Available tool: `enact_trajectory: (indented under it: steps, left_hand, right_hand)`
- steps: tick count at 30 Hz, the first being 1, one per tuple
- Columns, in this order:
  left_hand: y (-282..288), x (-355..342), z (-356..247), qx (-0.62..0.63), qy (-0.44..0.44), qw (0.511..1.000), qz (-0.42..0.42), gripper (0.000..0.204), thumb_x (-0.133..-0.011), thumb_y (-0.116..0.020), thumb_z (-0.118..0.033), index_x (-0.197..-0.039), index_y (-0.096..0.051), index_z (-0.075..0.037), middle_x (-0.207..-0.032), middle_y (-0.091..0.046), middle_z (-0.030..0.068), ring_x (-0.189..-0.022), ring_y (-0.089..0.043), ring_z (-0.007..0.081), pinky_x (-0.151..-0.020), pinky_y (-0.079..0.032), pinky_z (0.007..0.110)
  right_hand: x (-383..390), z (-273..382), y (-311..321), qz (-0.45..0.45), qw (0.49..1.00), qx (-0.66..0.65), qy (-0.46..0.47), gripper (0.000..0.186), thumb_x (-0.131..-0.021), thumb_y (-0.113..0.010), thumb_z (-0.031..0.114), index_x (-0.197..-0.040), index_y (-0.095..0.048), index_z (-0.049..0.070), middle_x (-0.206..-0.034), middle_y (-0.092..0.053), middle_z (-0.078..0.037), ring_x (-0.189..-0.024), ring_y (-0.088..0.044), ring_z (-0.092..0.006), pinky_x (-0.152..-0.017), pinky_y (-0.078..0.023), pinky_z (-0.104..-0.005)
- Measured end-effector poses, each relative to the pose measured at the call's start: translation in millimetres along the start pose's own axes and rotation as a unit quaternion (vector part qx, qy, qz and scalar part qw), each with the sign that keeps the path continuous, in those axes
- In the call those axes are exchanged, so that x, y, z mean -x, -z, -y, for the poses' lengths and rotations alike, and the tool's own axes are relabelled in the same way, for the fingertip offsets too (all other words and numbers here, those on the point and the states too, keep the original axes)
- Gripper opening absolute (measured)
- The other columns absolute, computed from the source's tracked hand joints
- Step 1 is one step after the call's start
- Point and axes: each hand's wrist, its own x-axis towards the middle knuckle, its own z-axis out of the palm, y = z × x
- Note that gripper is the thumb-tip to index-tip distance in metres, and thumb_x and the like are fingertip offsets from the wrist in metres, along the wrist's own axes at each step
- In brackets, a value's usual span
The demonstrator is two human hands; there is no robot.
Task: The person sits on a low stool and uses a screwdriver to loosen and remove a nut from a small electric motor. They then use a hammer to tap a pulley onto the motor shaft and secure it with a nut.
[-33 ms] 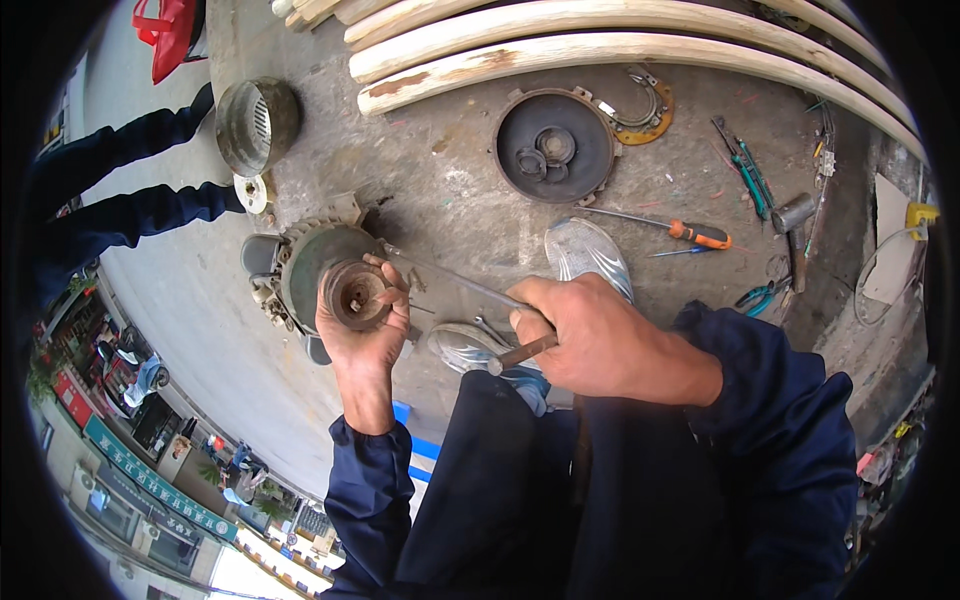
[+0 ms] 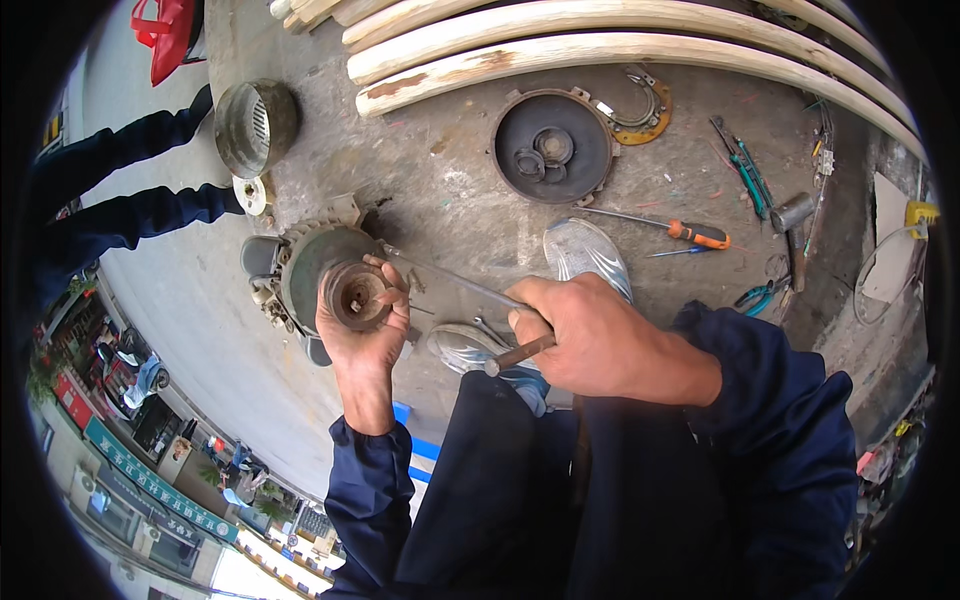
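Observation:
My left hand (image 2: 355,340), palm up, is closed around a rusty, round, cup-shaped metal part (image 2: 356,299) with a hollow centre. Right behind that part lies an electric motor (image 2: 312,262) with a round greenish face; whether they touch is hidden. In my right hand (image 2: 605,345), a fist, is a thin metal rod (image 2: 455,277) whose far end reaches the motor's right edge. A thicker brown rod (image 2: 522,355) sticks out of the same fist at the lower left. Whether the two are joined inside my grip cannot be seen.
A dark round cover (image 2: 553,147) with rings inside lies ahead, beside an orange screwdriver (image 2: 698,234), pliers (image 2: 748,180) and a hammer (image 2: 793,215). Long wooden poles (image 2: 560,58) cross the far side. Another person's legs (image 2: 130,218) stand at left near a metal cylinder (image 2: 256,128).

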Motion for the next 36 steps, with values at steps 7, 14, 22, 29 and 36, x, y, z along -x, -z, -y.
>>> enact_trajectory:
  steps: [7,14,22,29,36]
  left_hand:
    - [-5.0,-0.4,2.7,0.005,-0.002,1.000,-0.018,0.037,-0.093,-0.065,-0.033,-0.119,-0.062,-0.006,-0.113,-0.066,0.0115,-0.102,-0.063,0.0358,-0.068,-0.050,0.034]
    - [-4.4,3.4,2.6,-0.006,-0.026,0.999,-0.019,0.038,-0.090,-0.065,-0.028,-0.119,-0.063,-0.003,-0.111,-0.068,0.0154,-0.098,-0.064,0.0344,-0.066,-0.053,0.034]
    - [-3.2,-2.1,6.1,0.007,-0.028,0.999,-0.015,0.029,-0.094,-0.062,-0.030,-0.111,-0.066,-0.007,-0.112,-0.066,0.0140,-0.101,-0.063,0.0374,-0.068,-0.051,0.036]
    - [-2.1,0.8,1.1,0.004,-0.028,0.999,-0.016,0.028,-0.095,-0.062,-0.029,-0.109,-0.067,-0.006,-0.111,-0.066,0.0146,-0.101,-0.063,0.0377,-0.068,-0.052,0.036]
    - [-1.8,5.7,-7.1,-0.001,-0.014,1.000,0.006,0.030,-0.094,-0.063,-0.030,-0.111,-0.066,-0.006,-0.110,-0.066,0.0145,-0.101,-0.063,0.0370,-0.068,-0.052,0.036]
  right_hand:
    - [-7.9,-1.0,5.5,0.022,0.998,0.043,0.034,0.015,-0.082,-0.066,0.010,-0.082,-0.060,-0.004,-0.069,-0.065,-0.025,-0.069,-0.067,-0.0468,-0.064,-0.052,-0.0516]
    - [-21.0,0.7,12.2,0.013,0.975,0.195,0.106,0.016,-0.080,-0.067,0.010,-0.085,-0.063,-0.004,-0.073,-0.069,-0.024,-0.070,-0.069,-0.0448,-0.067,-0.056,-0.0498]
    - [-13.4,3.5,-3.2,0.020,0.768,-0.579,-0.271,0.020,-0.098,-0.054,0.014,-0.095,-0.059,-0.005,-0.060,-0.039,0.003,-0.045,-0.033,-0.0085,-0.043,-0.027,-0.0265]
    - [-22.6,6.5,-0.1,0.014,0.551,-0.782,-0.289,0.031,-0.102,-0.046,0.013,-0.118,-0.047,-0.013,-0.054,-0.032,0.008,-0.043,-0.026,-0.0045,-0.042,-0.022,-0.0226]
    - [-13.6,8.6,-1.1,0.016,0.588,-0.755,-0.289,0.026,-0.101,-0.049,0.014,-0.114,-0.052,-0.009,-0.056,-0.036,0.006,-0.044,-0.030,-0.0056,-0.042,-0.023,-0.0233]
